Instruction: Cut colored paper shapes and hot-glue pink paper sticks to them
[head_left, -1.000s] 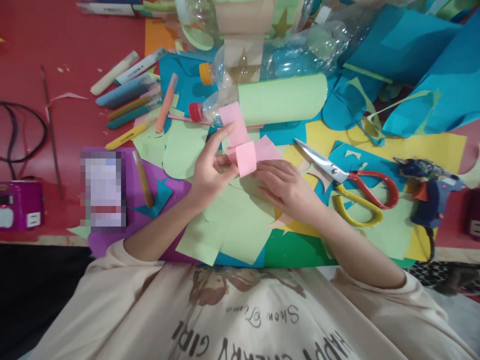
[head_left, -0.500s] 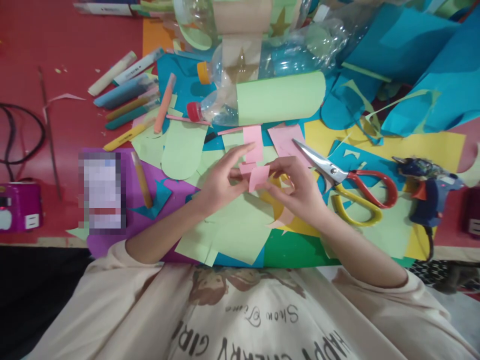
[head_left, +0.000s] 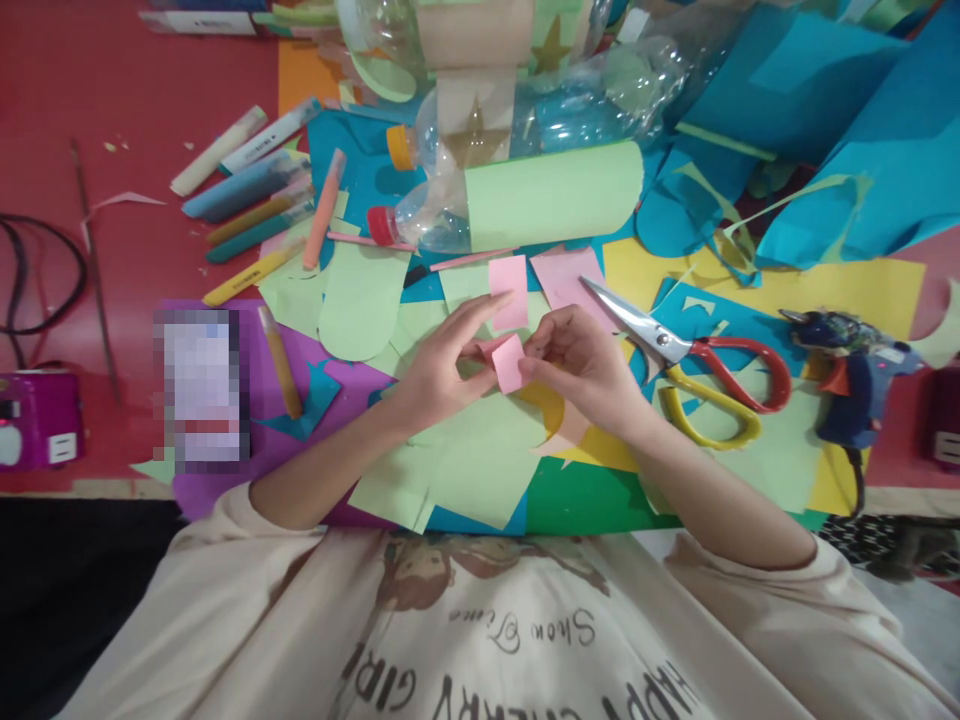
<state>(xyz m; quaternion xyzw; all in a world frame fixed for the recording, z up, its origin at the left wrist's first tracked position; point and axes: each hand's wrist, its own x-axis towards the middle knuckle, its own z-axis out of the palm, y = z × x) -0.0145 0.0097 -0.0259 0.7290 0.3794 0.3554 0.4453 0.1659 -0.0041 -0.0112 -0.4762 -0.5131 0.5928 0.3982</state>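
Between my two hands is a small piece of pink paper [head_left: 509, 362], folded or bent so that two faces show. My left hand [head_left: 444, 362] pinches its left side with thumb and fingers. The thumb and fingers of my right hand [head_left: 589, 368] close on its right edge. Just beyond the fingers lies a flat pink paper rectangle [head_left: 509, 290]. A larger pink sheet [head_left: 564, 278] lies to its right, partly under the tip of the scissors [head_left: 675, 345]. Light green paper [head_left: 480, 460] spreads beneath my hands.
Beyond my hands lie clear plastic bottles, one wrapped in green paper [head_left: 555, 195]. Several markers [head_left: 247, 185] and a blurred-out phone [head_left: 202, 385] are on the left. A blue glue gun [head_left: 862, 390] lies at the right, its cord running down. Blue sheets [head_left: 840, 150] fill the back right.
The pink piece has tilted and dropped slightly, and my right fingers have closed in on its right edge. The view has shifted a little; the other things lie as before.
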